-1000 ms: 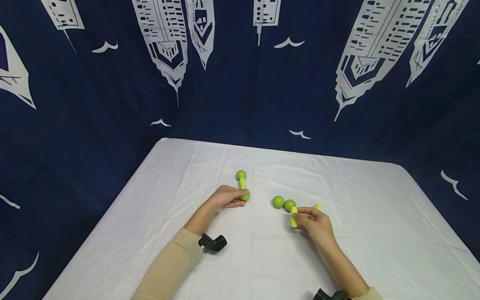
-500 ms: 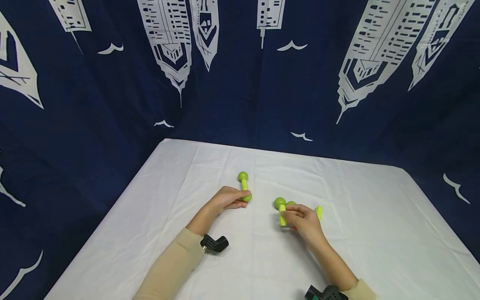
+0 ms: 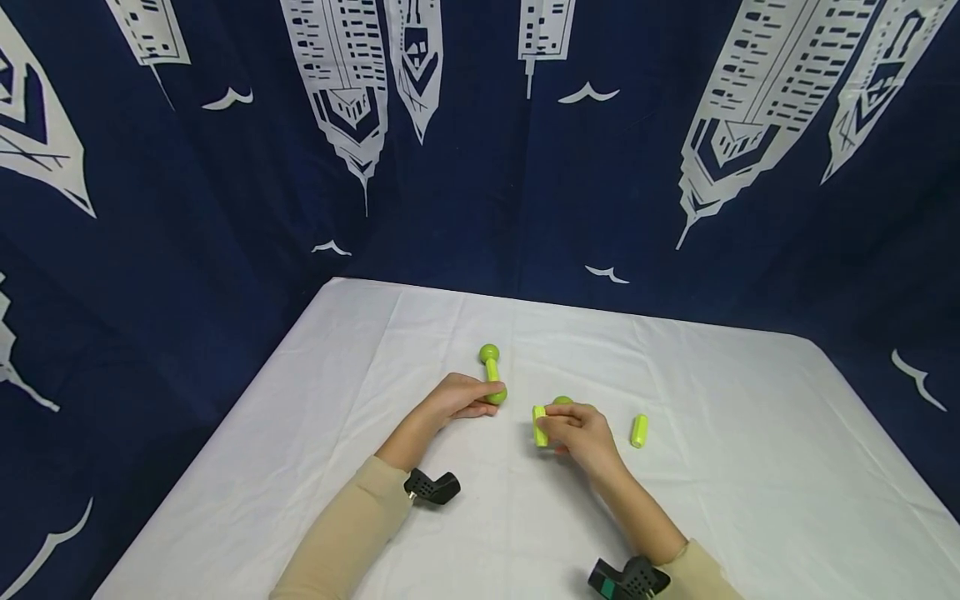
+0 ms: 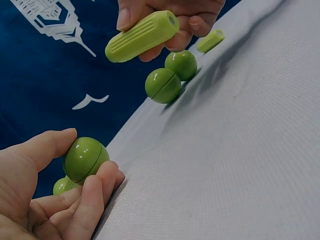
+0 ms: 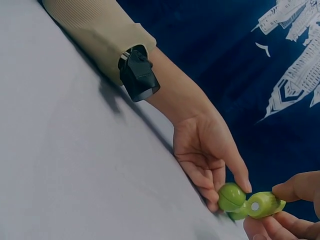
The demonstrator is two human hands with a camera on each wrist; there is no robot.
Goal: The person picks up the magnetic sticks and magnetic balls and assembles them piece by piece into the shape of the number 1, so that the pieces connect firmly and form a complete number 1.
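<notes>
My left hand (image 3: 457,395) pinches the near ball (image 4: 86,161) of a dumbbell-shaped piece. It is two glossy green balls joined by a yellow-green rod (image 3: 492,371), with the far ball (image 3: 489,353) pointing toward the back of the table. To the right, my right hand (image 3: 588,435) holds a ridged yellow-green magnetic rod (image 4: 142,37) between thumb and fingers, raised over the cloth. A silvery disc (image 5: 255,206) shows in one end of that rod. A small gap separates the rod from the ball in my left hand.
Two loose green balls (image 4: 163,86) sit touching behind my right hand, which partly hides them in the head view. Farther right lies another yellow-green rod (image 3: 639,431). White cloth (image 3: 735,450) covers the table, and a dark blue printed curtain (image 3: 465,217) hangs behind.
My right hand has moved left with the magnetic rod, closer to the left hand. The rod on the right has come into full view. My left hand keeps its grip on the ball.
</notes>
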